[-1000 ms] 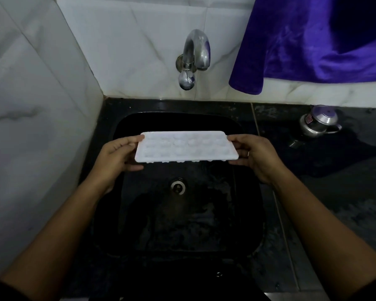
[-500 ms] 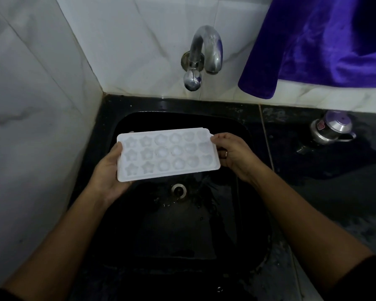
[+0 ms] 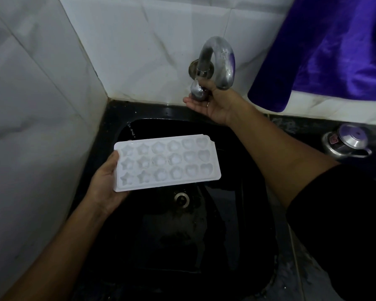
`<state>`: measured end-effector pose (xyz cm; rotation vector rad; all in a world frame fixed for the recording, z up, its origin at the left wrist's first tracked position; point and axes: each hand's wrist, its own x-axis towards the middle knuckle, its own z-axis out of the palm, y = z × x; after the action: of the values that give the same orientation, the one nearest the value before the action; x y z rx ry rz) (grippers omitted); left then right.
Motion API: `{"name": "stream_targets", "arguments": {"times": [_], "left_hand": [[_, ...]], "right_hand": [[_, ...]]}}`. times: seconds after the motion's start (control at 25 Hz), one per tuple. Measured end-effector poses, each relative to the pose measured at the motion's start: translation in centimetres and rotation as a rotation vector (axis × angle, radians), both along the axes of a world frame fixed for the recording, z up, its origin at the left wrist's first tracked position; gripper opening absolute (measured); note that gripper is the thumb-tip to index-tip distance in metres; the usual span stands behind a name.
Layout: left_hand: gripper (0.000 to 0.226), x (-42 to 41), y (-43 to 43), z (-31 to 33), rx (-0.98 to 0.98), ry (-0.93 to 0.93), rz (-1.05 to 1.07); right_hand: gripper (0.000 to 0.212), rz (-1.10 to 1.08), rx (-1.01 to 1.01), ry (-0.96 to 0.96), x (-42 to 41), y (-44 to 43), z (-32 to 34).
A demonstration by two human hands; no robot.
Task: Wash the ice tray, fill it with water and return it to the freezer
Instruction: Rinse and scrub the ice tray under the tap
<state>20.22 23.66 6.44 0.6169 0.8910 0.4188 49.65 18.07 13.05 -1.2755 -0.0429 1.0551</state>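
A white ice tray [image 3: 166, 161] with star, flower and heart shaped cells is held face up over the black sink [image 3: 243, 246]. My left hand [image 3: 105, 181] grips its left short end, thumb on the rim. My right hand [image 3: 213, 103] is up at the wall, with thumb and fingers curled round the chrome tap handle [image 3: 197, 92] under the curved tap [image 3: 219, 59]. No water runs from the spout. The tray's cells look empty.
The drain [image 3: 181, 199] sits in the wet sink floor below the tray. White marble-look tiles close the left and back. A purple cloth [image 3: 339, 46] hangs at the upper right above the dark counter, where a small steel lidded pot [image 3: 347, 144] stands.
My right hand let go of the tray's right end and rose to the tap handle. The tray, tilted to face up, is now held by my left hand alone.
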Motion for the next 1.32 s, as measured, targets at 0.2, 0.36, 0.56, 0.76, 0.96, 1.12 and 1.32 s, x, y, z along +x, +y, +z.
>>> {"name": "stream_targets", "arguments": {"times": [0.2,0.36,0.56,0.76,0.96,1.12,1.32], "left_hand": [[0.049,0.3,0.2,-0.3,-0.012,0.001,0.013],[0.050,0.6,0.1,-0.3,-0.004,0.011,0.012],[0.054,0.4,0.2,-0.7,0.006,0.028,0.008],[0.055,-1.0,-0.2,-1.2,-0.006,0.039,0.027],[0.056,-2.5,-0.4,-1.4,0.019,0.045,0.025],[0.050,-2.7,-0.5,-0.8,0.023,0.006,0.049],[0.053,-1.8,-0.9,-0.2,0.023,-0.035,0.026]], "right_hand": [[0.031,0.071,-0.149,-0.244,-0.2,0.2,0.6],[0.047,0.074,-0.167,-0.273,-0.2,-0.1,0.4],[0.022,0.091,-0.312,-0.287,-2.1,-4.9,-1.2],[0.028,0.178,-0.299,-0.213,-7.1,-11.4,-5.5],[0.022,0.169,-0.211,-0.200,-8.9,-12.6,-6.3],[0.020,0.140,-0.208,-0.268,-9.4,-12.3,-5.2],[0.020,0.061,-0.222,-0.320,-9.3,-12.9,-5.0]]}}
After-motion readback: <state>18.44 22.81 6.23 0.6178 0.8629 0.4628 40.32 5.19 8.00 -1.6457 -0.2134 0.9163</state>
